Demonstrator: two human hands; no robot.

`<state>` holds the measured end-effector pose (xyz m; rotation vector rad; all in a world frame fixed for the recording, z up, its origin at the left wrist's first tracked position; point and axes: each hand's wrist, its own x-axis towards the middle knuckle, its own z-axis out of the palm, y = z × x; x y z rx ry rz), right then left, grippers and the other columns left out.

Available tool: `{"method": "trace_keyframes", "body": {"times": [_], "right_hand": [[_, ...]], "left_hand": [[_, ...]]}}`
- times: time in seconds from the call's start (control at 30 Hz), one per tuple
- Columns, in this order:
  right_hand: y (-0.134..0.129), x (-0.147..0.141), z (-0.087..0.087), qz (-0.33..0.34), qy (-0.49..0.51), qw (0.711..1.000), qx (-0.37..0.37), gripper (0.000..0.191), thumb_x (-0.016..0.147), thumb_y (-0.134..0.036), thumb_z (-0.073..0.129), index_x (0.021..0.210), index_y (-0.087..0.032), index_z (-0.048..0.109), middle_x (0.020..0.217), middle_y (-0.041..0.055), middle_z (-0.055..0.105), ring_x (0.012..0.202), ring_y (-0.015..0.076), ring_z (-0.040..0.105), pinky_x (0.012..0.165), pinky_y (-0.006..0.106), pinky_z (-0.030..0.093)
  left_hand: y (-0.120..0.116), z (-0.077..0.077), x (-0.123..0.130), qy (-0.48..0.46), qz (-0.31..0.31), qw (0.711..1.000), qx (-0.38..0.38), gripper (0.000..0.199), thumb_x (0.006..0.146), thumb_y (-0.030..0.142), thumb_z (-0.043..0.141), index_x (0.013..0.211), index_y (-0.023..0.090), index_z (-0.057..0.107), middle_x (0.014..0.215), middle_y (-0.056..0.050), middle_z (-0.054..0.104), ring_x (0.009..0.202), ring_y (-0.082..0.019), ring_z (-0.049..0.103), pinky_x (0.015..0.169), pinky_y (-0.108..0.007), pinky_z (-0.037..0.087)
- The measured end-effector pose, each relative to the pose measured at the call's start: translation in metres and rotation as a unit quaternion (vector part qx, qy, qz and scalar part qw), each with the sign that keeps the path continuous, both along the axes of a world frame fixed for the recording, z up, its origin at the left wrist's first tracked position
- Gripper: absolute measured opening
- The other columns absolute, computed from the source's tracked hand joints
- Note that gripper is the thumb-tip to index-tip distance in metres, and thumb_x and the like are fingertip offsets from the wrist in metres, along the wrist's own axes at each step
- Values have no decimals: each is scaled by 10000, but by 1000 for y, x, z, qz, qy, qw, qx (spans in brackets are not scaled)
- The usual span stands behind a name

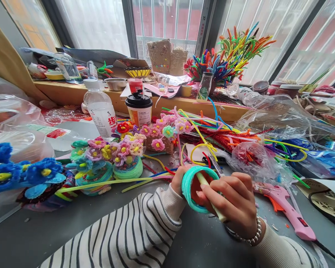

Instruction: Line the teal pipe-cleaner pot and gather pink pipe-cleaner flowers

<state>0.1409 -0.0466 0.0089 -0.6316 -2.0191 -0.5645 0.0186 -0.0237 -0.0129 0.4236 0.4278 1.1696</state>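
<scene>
My left hand (178, 180) is closed round the far left side of a small cup (187, 188) wrapped in turquoise pipe cleaner, most of its fingers hidden behind it. The cup is tilted, its mouth facing me, with a brown inside. Between the fingers of my right hand (236, 199) is a pale yellow-green stick (202, 179), whose far end reaches into the cup's mouth. Its exact kind is unclear. Left of the cup stand turquoise pots (128, 169) topped with pipe-cleaner flowers (128, 149). A pink glue gun (292, 210) lies right of my right hand.
Loose pipe cleaners (234, 139) are heaped behind my hands. A lidded drink cup (139, 109) and a plastic bottle (100, 111) stand at the back left. Blue flowers (44, 173) are at far left, clear plastic bags (284, 115) at right. The glue gun's cord (326, 251) runs rightward.
</scene>
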Motion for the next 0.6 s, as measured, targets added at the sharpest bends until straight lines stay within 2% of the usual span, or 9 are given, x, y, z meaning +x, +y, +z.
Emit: {"method": "trace_keyframes", "body": {"times": [0.13,0.2,0.27,0.37,0.47,0.53,0.6], "right_hand": [[0,-2,-1,-23,20,999,-37,159,641,-183,647,778,-207,572,598,-23,595,599,107,486,651,302,324],[0,-3,1,-30,37,997,-62,148,650,-171,639,777,-206,572,605,-18,595,616,114,494,648,301,324],[1,-3,4,-8,59,994,-95,145,656,-154,631,777,-201,569,619,-13,599,618,118,504,633,298,338],[1,0,8,40,172,975,-131,120,672,-110,594,760,-183,559,624,1,591,577,121,498,589,301,367],[1,4,11,38,291,946,-134,92,680,-89,556,706,-176,552,583,1,551,525,124,464,537,305,370],[-1,5,14,32,301,943,-136,94,673,-85,556,683,-179,548,564,-5,533,509,122,450,524,304,368],[-2,4,15,34,256,954,-149,106,667,-75,561,685,-178,542,570,-5,543,509,117,451,534,302,369]], "left_hand": [[0,-2,1,-25,-19,999,-15,186,587,334,535,593,174,439,568,25,424,542,-109,439,590,-260,395],[1,-3,1,-30,-16,999,0,177,596,329,523,584,174,438,568,28,426,546,-107,432,610,-263,394],[2,-3,0,-15,0,1000,25,152,608,310,515,578,172,459,562,26,447,549,-112,433,629,-272,392],[3,-3,-2,31,51,997,39,158,617,312,504,606,156,530,594,4,524,617,-149,487,690,-296,393],[4,-4,-3,57,88,994,34,210,628,334,485,634,143,573,635,-16,573,688,-186,521,742,-327,391],[4,-5,-3,59,93,993,33,234,640,350,471,658,145,583,656,-20,585,705,-193,526,753,-339,390],[4,-5,-2,60,89,993,40,239,647,351,462,677,150,588,669,-20,590,706,-189,525,760,-337,385]]}}
